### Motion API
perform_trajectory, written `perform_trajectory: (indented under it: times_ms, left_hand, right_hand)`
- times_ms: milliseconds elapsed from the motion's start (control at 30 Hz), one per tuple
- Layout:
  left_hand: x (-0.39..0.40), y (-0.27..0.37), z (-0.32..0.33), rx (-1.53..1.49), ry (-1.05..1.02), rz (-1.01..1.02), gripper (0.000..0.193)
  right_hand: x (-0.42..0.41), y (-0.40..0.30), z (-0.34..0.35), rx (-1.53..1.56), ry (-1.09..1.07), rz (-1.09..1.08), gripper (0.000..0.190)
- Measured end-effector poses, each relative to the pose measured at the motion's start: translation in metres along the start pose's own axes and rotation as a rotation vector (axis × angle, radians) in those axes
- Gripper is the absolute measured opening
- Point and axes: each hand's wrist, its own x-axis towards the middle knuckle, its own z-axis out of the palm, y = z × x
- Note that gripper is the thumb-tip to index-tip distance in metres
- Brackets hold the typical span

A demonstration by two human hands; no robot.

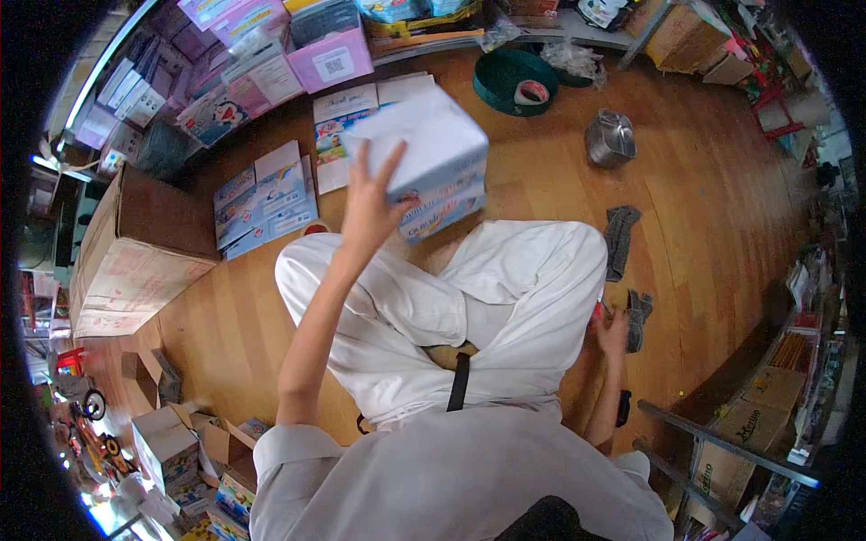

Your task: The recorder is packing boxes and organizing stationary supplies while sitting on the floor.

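My left hand [373,203] lies with spread fingers against the near left side of a white and light-blue printed cardboard box [433,142], slightly blurred, beyond my crossed legs. At the right, beside my knee, my right hand [612,329] is low by the floor, near a small red item [597,312] and a dark grey cloth [636,319]; whether it holds the item is unclear. Flat printed cardboard pieces [267,199] lie to the left of the box, and further printed sheets [331,162] lie partly behind it.
A big brown carton [149,257] stands at left. Beyond the box are a green round tray [482,84] with a tape roll [532,93], and a metal container [610,138]. Another grey cloth [621,243] lies at right. Shelves hold pink boxes [331,64]; opened cartons [162,439] sit lower left.
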Motion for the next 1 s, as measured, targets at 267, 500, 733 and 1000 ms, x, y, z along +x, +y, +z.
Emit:
perform_trajectory:
  times_ms: [267, 500, 733, 1000]
  left_hand:
    - [-0.048, -0.012, 0.043, 0.081, 0.001, -0.025, 0.09]
    - [-0.071, -0.018, 0.03, 0.069, 0.022, -0.046, 0.086]
    - [-0.045, -0.008, -0.005, -0.026, -0.094, 0.09, 0.084]
    - [-0.035, -0.002, 0.002, 0.022, -0.16, 0.175, 0.083]
  right_hand:
    - [-0.022, -0.001, 0.055, -0.257, 0.243, 0.062, 0.054]
    - [0.027, 0.019, 0.042, -0.12, 0.08, -0.088, 0.025]
    - [0.038, 0.025, 0.023, 0.067, 0.106, 0.033, 0.028]
    - [0.023, -0.029, -0.009, 0.388, 0.34, 0.091, 0.04]
